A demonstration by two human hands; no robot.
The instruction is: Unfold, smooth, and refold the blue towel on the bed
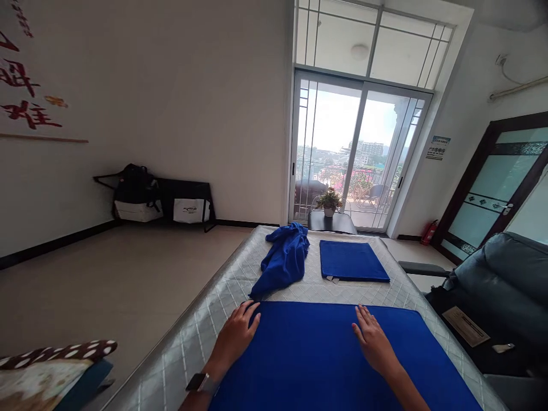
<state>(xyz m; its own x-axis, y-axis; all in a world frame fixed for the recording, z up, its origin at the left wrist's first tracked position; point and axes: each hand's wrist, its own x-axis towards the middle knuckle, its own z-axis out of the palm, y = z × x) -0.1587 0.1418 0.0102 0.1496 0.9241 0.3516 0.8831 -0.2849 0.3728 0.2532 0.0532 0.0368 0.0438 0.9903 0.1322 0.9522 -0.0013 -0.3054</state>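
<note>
A large blue cloth (308, 354) lies spread flat on the quilted mattress (188, 337), running off the bottom of the view. My left hand (237, 331) rests at its far left corner, fingers stretched and a little bent, with a dark watch on the wrist. On the right part of the cloth, near its far edge, my right hand (371, 337) lies flat with fingers extended. Beyond the left hand sits a crumpled blue cloth (285, 257). Beside it, to the right, a folded blue cloth (353, 261) forms a neat rectangle with small white tags at its near edge.
A black chair (331, 222) with a potted plant (329, 201) stands past the mattress's far end, before glass sliding doors (329, 148). At right is a dark leather sofa (505, 285) with a cardboard piece (466, 326). Bags (136, 188) sit by the left wall.
</note>
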